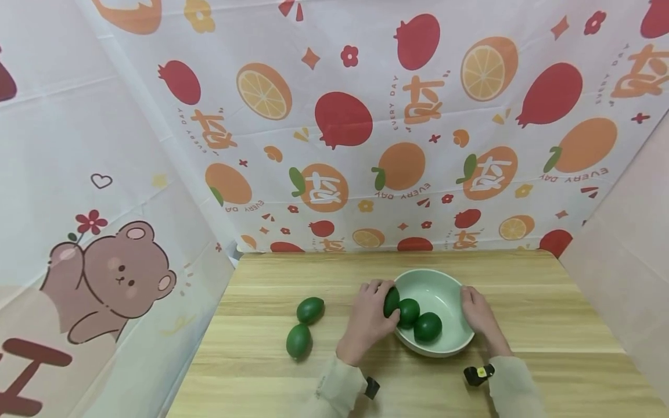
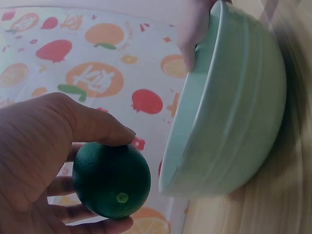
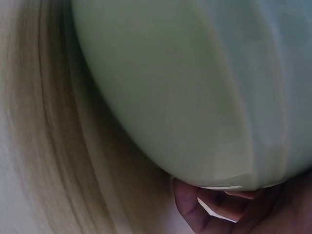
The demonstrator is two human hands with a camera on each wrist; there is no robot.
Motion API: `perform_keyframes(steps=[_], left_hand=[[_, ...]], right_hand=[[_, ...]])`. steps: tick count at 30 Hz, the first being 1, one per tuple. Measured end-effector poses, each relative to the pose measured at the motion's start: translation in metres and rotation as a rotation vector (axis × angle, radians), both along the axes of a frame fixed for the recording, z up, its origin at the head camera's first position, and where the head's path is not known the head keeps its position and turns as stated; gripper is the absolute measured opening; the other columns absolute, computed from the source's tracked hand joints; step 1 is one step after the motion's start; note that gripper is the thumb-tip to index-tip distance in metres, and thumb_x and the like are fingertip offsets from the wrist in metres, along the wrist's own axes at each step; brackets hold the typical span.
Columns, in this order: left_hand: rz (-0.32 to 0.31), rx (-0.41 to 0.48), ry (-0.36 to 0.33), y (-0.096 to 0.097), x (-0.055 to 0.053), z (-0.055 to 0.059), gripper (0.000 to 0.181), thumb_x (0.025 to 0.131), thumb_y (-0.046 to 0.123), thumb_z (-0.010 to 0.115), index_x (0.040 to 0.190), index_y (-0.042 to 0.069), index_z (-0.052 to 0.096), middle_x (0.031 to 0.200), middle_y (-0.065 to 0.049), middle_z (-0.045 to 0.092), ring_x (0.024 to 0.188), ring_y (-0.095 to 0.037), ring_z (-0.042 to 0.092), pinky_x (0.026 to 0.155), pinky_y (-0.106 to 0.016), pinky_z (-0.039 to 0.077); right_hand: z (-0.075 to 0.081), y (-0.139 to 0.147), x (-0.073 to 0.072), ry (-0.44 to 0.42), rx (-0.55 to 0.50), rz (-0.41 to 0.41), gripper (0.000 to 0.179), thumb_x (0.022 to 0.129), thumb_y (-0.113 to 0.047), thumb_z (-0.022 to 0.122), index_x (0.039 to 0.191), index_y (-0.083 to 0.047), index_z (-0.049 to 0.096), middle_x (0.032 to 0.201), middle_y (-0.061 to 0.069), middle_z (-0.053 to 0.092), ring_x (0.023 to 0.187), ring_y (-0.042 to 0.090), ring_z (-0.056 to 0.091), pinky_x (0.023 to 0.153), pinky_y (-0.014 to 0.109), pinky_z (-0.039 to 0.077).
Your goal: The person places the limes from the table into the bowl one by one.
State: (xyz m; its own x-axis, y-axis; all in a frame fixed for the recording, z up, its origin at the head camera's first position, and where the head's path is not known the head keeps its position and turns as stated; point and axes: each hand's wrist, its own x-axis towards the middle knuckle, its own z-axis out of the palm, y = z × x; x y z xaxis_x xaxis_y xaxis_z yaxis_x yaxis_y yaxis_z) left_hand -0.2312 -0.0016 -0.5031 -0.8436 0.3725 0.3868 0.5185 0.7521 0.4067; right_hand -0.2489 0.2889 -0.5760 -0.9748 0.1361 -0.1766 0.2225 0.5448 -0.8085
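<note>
My left hand (image 1: 370, 316) grips a dark green lime (image 2: 112, 180) between thumb and fingers, right by the left rim of a pale green bowl (image 1: 453, 290). From the left wrist view, the held lime appears just outside the bowl's wall (image 2: 234, 112). Two more limes, one a lime (image 1: 428, 327) nearer the front, lie inside the bowl on its left side. On the opposite side my right hand (image 1: 479, 313) holds the bowl's rim, thumb over the edge and fingers curled against the outside (image 3: 209, 204).
Left of the bowl, two limes lie close together on the wooden table (image 1: 251, 360): an upper lime (image 1: 310, 310) and a lower lime (image 1: 298, 341). A fruit-printed cloth (image 1: 292, 139) hangs behind the table, and a bear-printed cloth (image 1: 120, 278) hangs at the left.
</note>
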Motion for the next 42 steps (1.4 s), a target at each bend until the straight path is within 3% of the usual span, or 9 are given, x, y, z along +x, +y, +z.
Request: perform_keyframes(steps=[12,22,29,35,42], left_hand=[[-0.086,-0.037,0.008,0.027,0.009,-0.001,0.049,0.085,0.03,0.076,0.131,0.018,0.064,0.127,-0.005,0.066,0.106,-0.022,0.061,0.087,-0.031,0.053],[-0.149,-0.039,-0.017,0.051,0.019,-0.001,0.049,0.088,0.031,0.072,0.135,0.021,0.062,0.127,-0.005,0.066,0.114,-0.02,0.058,0.086,-0.024,0.051],[-0.186,-0.034,-0.006,0.064,0.022,-0.008,0.049,0.088,0.031,0.072,0.135,0.021,0.061,0.126,-0.004,0.066,0.109,-0.017,0.058,0.088,-0.023,0.049],[-0.221,-0.018,0.024,0.076,0.021,-0.014,0.048,0.088,0.032,0.073,0.133,0.02,0.061,0.126,-0.003,0.066,0.108,-0.015,0.059,0.089,-0.023,0.048],[-0.236,-0.08,0.019,0.086,0.023,-0.025,0.048,0.088,0.037,0.074,0.132,0.024,0.061,0.125,0.002,0.067,0.109,-0.012,0.06,0.092,-0.022,0.048]], right_hand=[[0.004,-0.003,0.004,0.008,-0.018,-0.035,0.067,0.109,-0.045,0.013,0.143,0.006,0.043,0.148,0.034,0.044,0.139,0.051,0.04,0.117,0.063,0.03],[0.003,-0.004,0.004,-0.03,-0.053,-0.041,0.074,0.108,-0.05,0.008,0.154,0.004,0.032,0.161,0.032,0.027,0.15,0.052,0.024,0.124,0.062,0.018],[0.002,-0.003,0.006,-0.049,-0.096,-0.039,0.075,0.107,-0.052,0.008,0.156,0.002,0.029,0.164,0.03,0.021,0.153,0.05,0.018,0.125,0.062,0.014],[0.003,-0.003,0.008,-0.036,-0.105,-0.043,0.076,0.107,-0.053,0.009,0.155,0.001,0.032,0.163,0.03,0.026,0.151,0.051,0.023,0.123,0.063,0.018],[0.002,-0.004,0.009,-0.035,-0.13,-0.056,0.074,0.107,-0.053,0.011,0.152,0.001,0.036,0.161,0.03,0.03,0.15,0.05,0.026,0.123,0.062,0.02]])
